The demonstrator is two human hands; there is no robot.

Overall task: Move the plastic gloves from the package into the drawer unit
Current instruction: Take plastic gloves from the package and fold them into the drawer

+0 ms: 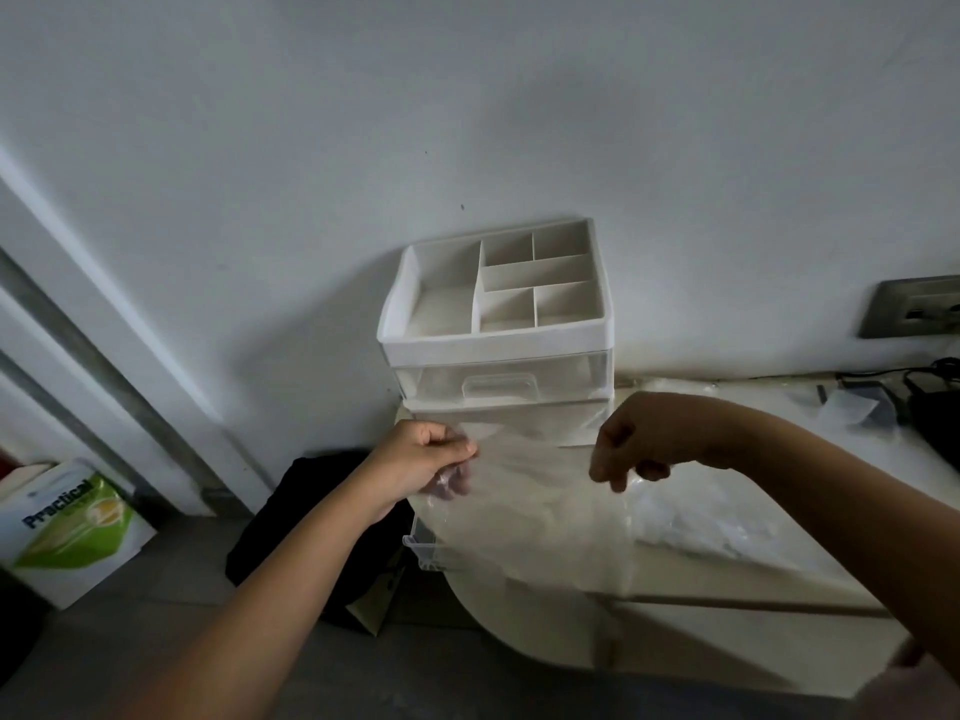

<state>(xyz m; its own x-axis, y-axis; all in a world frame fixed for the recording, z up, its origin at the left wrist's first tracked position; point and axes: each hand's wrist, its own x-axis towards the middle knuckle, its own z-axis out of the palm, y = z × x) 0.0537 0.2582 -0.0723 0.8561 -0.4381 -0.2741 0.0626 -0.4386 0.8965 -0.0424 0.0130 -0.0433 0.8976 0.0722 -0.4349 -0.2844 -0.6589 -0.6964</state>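
Note:
A white drawer unit (pixel 493 340) stands on the counter against the wall, with an open divided tray on top and a shut clear upper drawer. Its lower clear drawer (pixel 423 550) is pulled out toward me. Both hands hold a thin clear plastic glove (pixel 535 501) stretched above that open drawer. My left hand (pixel 426 457) pinches the glove's left edge. My right hand (pixel 634 444) grips its right edge with curled fingers. A crumpled heap of more clear gloves (pixel 696 522) lies on the counter to the right, under my right forearm.
The white counter (pixel 727 589) has a rounded front-left corner. A wall socket (pixel 914 306) and dark cables with a black item (pixel 930 402) sit at the far right. On the floor to the left are a black bag (pixel 311 511) and a green and white package (pixel 67 522).

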